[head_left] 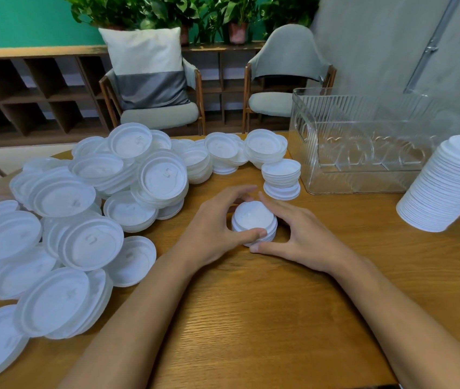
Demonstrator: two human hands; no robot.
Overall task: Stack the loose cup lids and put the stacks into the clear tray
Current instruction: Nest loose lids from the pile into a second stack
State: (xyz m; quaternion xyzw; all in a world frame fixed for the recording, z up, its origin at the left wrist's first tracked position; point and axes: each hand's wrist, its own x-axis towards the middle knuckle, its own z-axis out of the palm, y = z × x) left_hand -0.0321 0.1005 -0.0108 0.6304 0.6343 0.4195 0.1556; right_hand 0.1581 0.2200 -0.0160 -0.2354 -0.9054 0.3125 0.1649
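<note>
1. The left hand (212, 231) is curled round the left side of a short stack of lids (254, 220). Its thumb presses on the near edge and its fingers arch over the far edge.
2. The right hand (304, 234) cups the same stack from the right. Its thumb lies at the base on the near side and its fingers curve along the far right rim.
3. The short stack stands upright on the wooden worktop (251, 318), held between the two hands, tops facing up.
4. To the left of the left hand lies a broad heap of loose lids (82, 220). They overlap and tilt at many angles, most with their hollow side up.
5. Just beyond the right hand's fingertips stands a second small stack (281, 178), apart from the held one.
6. Beyond and to the right of the right hand sits the clear tray (363, 175), ribbed and see-through, with the second small stack just beside its left wall.
7. Well to the right of the right hand a tall stack (447, 186) of lids stands leaning on the worktop, near the tray's near right corner.
</note>
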